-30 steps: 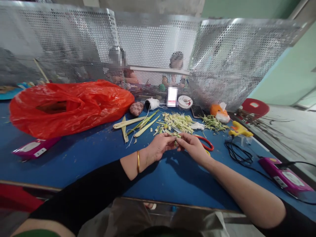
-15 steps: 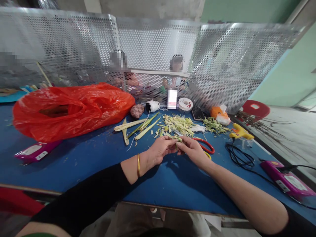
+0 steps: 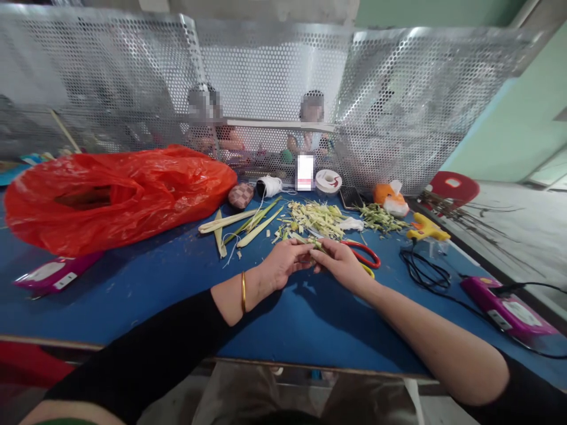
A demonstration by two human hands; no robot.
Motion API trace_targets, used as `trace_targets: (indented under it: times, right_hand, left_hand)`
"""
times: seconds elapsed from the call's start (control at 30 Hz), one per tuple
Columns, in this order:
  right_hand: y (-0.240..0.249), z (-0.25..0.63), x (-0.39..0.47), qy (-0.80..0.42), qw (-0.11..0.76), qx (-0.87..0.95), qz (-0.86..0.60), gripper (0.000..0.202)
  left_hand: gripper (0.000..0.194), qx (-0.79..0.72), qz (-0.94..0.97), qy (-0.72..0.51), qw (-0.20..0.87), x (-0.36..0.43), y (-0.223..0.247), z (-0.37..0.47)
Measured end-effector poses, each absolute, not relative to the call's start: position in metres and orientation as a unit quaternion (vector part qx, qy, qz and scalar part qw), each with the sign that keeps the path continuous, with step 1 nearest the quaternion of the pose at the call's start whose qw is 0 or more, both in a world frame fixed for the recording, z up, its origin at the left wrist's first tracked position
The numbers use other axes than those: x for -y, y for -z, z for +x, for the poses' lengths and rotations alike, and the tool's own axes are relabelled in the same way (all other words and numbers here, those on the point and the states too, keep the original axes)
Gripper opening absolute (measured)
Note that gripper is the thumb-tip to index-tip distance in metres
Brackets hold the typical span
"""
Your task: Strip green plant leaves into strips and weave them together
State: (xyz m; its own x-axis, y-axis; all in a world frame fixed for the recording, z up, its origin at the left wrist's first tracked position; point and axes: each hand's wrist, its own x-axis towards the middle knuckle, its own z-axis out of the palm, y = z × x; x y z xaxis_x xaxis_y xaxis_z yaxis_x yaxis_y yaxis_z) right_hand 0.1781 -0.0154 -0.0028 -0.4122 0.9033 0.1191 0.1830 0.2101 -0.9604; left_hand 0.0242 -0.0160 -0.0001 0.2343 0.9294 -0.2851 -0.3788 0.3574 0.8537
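Note:
My left hand (image 3: 286, 262) and my right hand (image 3: 339, 262) meet above the front of the blue table. Between their fingertips they pinch a small piece of pale green plant leaf (image 3: 313, 241), mostly hidden by the fingers. Just beyond lies a heap of yellow-green leaf scraps (image 3: 316, 218). Scissors with red and yellow handles (image 3: 367, 254) lie beside my right hand, partly covered by it. Left of the heap are several long pale leaf strips (image 3: 259, 227). A darker green pile of small pieces (image 3: 381, 218) sits to the right.
A large red plastic bag (image 3: 177, 195) fills the left side. White thread (image 3: 270, 186), a white spool (image 3: 328, 180) and a tissue pack (image 3: 390, 198) stand behind. At right are a yellow glue gun (image 3: 426, 227), its cable and a purple box (image 3: 509, 307). A perforated metal screen (image 3: 274, 65) separates people opposite.
The view has shifted slightly, so everything sits a little further left and higher. My hands stay together on the leaf piece, with small finger movements.

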Motion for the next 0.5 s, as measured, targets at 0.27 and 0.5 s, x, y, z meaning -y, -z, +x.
trace_targets:
  times: [0.27, 0.5]
  right_hand:
    - [0.0064, 0.1772, 0.0131, -0.485, 0.373, 0.693, -0.382, 0.029]
    - [0.0038, 0.1770, 0.0141, -0.491, 0.372, 0.687, -0.386, 0.032]
  left_hand:
    - [0.017, -0.426, 0.347, -0.463, 0.696, 0.0189, -0.0041, 0.0232]
    - [0.020, -0.429, 0.342, -0.462, 0.697, 0.0182, -0.0042, 0.0238]
